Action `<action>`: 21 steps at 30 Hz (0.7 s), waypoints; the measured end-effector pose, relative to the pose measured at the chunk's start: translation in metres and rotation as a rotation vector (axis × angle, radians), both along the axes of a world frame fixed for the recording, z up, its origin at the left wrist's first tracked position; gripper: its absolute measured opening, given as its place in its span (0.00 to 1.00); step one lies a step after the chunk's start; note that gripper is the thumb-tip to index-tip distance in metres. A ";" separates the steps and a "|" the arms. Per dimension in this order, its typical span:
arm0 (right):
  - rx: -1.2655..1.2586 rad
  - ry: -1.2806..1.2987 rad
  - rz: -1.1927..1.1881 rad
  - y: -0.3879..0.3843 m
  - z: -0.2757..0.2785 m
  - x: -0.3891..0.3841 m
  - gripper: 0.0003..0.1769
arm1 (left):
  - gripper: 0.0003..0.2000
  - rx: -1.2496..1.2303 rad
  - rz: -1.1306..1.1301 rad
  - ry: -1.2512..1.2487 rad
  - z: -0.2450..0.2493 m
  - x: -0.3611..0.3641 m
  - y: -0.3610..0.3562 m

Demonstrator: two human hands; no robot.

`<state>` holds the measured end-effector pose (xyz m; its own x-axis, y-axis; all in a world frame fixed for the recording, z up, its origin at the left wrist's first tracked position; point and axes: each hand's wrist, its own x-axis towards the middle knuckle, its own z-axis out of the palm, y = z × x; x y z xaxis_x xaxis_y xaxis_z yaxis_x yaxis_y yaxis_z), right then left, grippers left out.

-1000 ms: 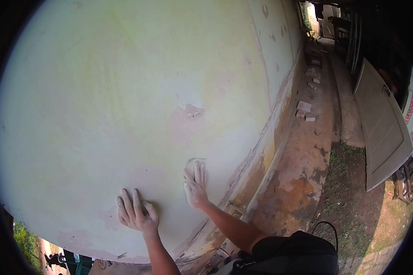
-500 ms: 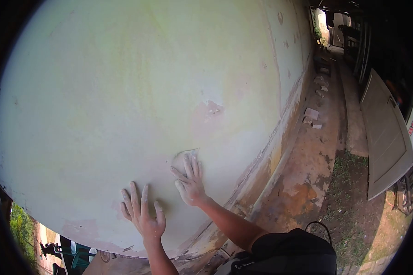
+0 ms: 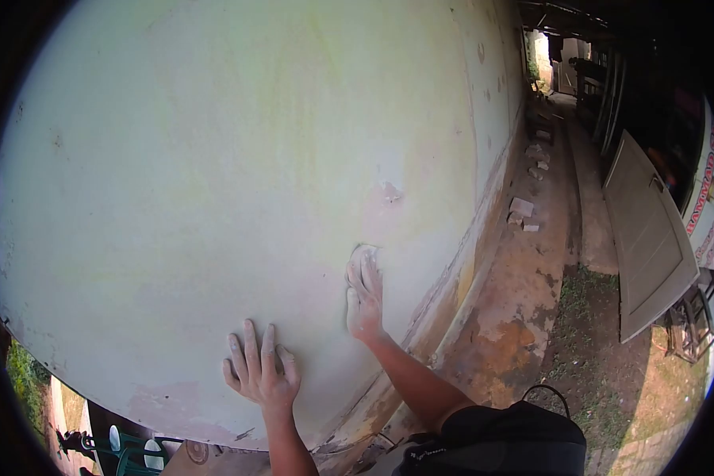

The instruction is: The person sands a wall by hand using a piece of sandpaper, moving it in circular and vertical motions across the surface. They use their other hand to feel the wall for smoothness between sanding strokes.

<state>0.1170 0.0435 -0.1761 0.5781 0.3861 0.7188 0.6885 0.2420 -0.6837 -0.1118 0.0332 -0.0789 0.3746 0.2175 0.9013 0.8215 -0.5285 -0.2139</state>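
A large pale wall (image 3: pixel 214 174) with a dusty, patchy surface fills most of the view. My right hand (image 3: pixel 364 301), whitened with dust, presses a thin pale sheet of sandpaper (image 3: pixel 365 249) to the wall; its fingers lie close together over the sheet and hide most of it. Lower and to the left, my left hand (image 3: pixel 263 377) rests on the wall with fingers spread, dust on the fingertips and nothing held. Above my right hand is a small chipped patch (image 3: pixel 390 192) in the wall.
A worn ledge runs along the wall's foot. On the stained concrete floor (image 3: pixel 492 333) lie broken blocks (image 3: pixel 521 207). A pale door panel (image 3: pixel 650 238) leans at the right, near a wooden frame (image 3: pixel 690 325). Green chairs (image 3: pixel 127 456) stand at the lower left.
My right hand has slid up and to the right along the wall with the sandpaper, its fingers now closer together. My left hand stays about where it was on the wall. The view has shifted slightly.
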 end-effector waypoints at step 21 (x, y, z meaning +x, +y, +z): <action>0.165 0.062 0.087 -0.002 0.039 -0.032 0.26 | 0.13 0.040 -0.103 -0.040 -0.004 0.009 0.001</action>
<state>0.0853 0.0420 -0.1366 0.5929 0.3163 0.7406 0.6179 0.4111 -0.6702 -0.1032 0.0340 -0.0825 0.3569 0.1436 0.9231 0.7717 -0.6021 -0.2047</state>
